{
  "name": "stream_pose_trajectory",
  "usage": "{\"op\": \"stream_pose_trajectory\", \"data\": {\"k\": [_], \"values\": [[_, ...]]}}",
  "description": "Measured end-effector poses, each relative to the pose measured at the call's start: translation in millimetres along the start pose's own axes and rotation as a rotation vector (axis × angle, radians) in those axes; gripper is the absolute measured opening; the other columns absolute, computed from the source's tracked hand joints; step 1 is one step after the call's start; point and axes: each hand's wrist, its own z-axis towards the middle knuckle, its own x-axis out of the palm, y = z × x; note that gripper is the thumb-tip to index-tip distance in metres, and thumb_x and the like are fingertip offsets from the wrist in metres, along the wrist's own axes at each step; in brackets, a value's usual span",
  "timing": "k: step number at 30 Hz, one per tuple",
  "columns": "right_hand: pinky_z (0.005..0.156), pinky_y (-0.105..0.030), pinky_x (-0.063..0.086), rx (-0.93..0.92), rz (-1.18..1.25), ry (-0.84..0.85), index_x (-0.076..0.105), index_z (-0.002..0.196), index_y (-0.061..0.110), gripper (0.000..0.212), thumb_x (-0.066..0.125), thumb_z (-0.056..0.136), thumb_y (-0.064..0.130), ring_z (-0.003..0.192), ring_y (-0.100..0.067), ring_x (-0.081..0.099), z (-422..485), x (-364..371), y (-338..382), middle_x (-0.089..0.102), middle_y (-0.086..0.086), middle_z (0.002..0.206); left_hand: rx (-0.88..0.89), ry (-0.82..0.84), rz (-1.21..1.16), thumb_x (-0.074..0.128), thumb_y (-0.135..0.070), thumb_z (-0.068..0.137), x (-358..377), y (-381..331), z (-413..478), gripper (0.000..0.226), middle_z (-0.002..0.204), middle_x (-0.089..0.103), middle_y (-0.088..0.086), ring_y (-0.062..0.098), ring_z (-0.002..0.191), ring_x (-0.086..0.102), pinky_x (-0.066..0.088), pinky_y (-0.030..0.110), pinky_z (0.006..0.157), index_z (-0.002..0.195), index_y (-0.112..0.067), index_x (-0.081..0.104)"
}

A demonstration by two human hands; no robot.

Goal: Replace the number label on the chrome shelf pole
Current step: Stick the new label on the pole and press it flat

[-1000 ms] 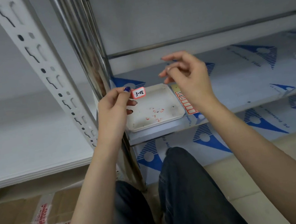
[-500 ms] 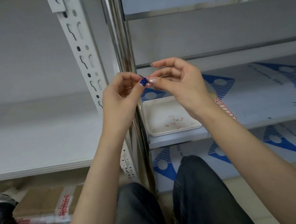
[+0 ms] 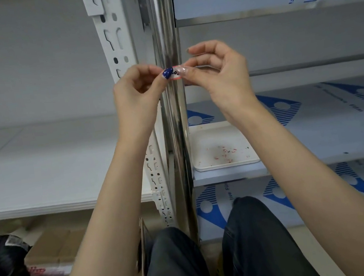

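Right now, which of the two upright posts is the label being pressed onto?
The shiny chrome pole, right of the white slotted upright. Both hands, left hand and right hand, hold the label against it.

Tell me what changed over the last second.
The left hand carried the label up from beside the tray to the chrome pole. The right hand closed in and pinched its other end. Tray stayed on the shelf.

Grey wall (image 3: 24, 67), white slotted upright (image 3: 114, 41), film-covered shelves (image 3: 315, 122).
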Motion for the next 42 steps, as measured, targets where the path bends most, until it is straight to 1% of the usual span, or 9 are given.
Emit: {"op": "stream_pose_trajectory", "data": {"k": [2, 6, 9, 12, 15, 21, 25, 32, 42], "values": [[0.077, -0.028, 0.059, 0.005, 0.022, -0.021, 0.056, 0.092, 0.014, 0.027, 0.074, 0.077, 0.0, 0.077, -0.01, 0.069, 3.2, 2.8, 0.7, 0.068, -0.001, 0.079, 0.007, 0.003, -0.005, 0.067, -0.011, 0.085, 0.3, 0.3, 3.6, 0.013, 0.072, 0.061, -0.005, -0.006, 0.059, 0.053, 0.041, 0.01, 0.057, 0.077, -0.018, 0.06], [0.077, -0.025, 0.058, 0.02, 0.02, -0.071, 0.055, 0.089, 0.015, 0.026, 0.074, 0.077, 0.002, 0.073, -0.002, 0.066, 8.1, 6.3, 0.3, 0.067, 0.003, 0.077, 0.005, -0.002, -0.005, 0.067, -0.014, 0.086, 2.7, -1.9, 10.7, 0.011, 0.072, 0.06, -0.006, -0.007, 0.058, 0.051, 0.039, 0.009, 0.057, 0.078, -0.017, 0.061], [0.076, -0.021, 0.057, 0.032, 0.006, -0.092, 0.053, 0.082, 0.017, 0.026, 0.073, 0.079, 0.003, 0.072, -0.001, 0.065, 14.1, 7.1, -0.1, 0.067, 0.003, 0.077, -0.007, -0.012, 0.052, 0.067, -0.022, 0.086, 4.6, -0.2, 18.3, 0.01, 0.074, 0.061, -0.009, -0.002, 0.061, 0.048, 0.039, 0.014, 0.059, 0.078, -0.022, 0.062], [0.078, -0.026, 0.058, 0.025, -0.021, -0.098, 0.051, 0.079, 0.017, 0.027, 0.073, 0.079, 0.003, 0.075, -0.005, 0.066, 22.1, 8.4, 2.1, 0.067, 0.001, 0.078, -0.02, -0.029, 0.094, 0.066, -0.025, 0.087, 4.8, 0.1, 26.3, 0.008, 0.074, 0.061, -0.01, 0.002, 0.064, 0.048, 0.041, 0.016, 0.061, 0.08, -0.022, 0.064], [0.082, -0.034, 0.058, 0.007, -0.07, -0.135, 0.051, 0.076, 0.02, 0.027, 0.074, 0.079, 0.005, 0.08, -0.011, 0.068, 28.7, 8.2, 2.5, 0.068, 0.0, 0.08, -0.024, -0.056, 0.11, 0.066, -0.027, 0.087, 3.4, -2.7, 32.7, 0.01, 0.069, 0.059, -0.014, -0.002, 0.06, 0.047, 0.041, 0.016, 0.062, 0.078, -0.024, 0.064], [0.082, -0.036, 0.058, -0.038, -0.046, -0.131, 0.055, 0.083, 0.02, 0.022, 0.072, 0.081, 0.007, 0.085, -0.013, 0.068, 28.6, 10.7, 1.3, 0.067, 0.001, 0.082, -0.012, -0.049, 0.142, 0.066, -0.028, 0.087, 7.6, -8.6, 36.3, 0.01, 0.069, 0.061, -0.015, -0.008, 0.059, 0.052, 0.042, 0.013, 0.062, 0.086, -0.018, 0.068], [0.078, -0.03, 0.059, -0.016, 0.048, -0.101, 0.055, 0.088, 0.016, 0.01, 0.064, 0.089, 0.013, 0.085, -0.011, 0.069, 25.8, 7.6, 1.5, 0.069, -0.002, 0.085, -0.016, -0.048, 0.144, 0.065, -0.026, 0.088, 8.7, -10.3, 35.5, 0.009, 0.065, 0.059, -0.017, -0.012, 0.056, 0.052, 0.042, 0.011, 0.062, 0.083, -0.019, 0.067], [0.084, -0.037, 0.058, -0.021, -0.006, -0.078, 0.054, 0.092, 0.018, 0.025, 0.073, 0.08, 0.007, 0.082, -0.009, 0.068, 26.7, 5.4, 2.8, 0.068, 0.002, 0.079, 0.0, -0.036, 0.192, 0.066, -0.031, 0.086, 7.2, -9.8, 39.9, 0.01, 0.069, 0.061, -0.015, -0.003, 0.064, 0.052, 0.043, 0.016, 0.066, 0.083, -0.021, 0.069], [0.081, -0.029, 0.058, -0.038, -0.047, -0.074, 0.054, 0.099, 0.013, 0.022, 0.07, 0.084, 0.009, 0.082, -0.005, 0.067, 30.4, 4.4, 2.6, 0.067, 0.003, 0.082, -0.014, -0.018, 0.215, 0.065, -0.029, 0.087, 3.9, -11.0, 40.8, 0.008, 0.071, 0.062, -0.015, -0.004, 0.068, 0.054, 0.044, 0.016, 0.069, 0.082, -0.023, 0.068]]}}
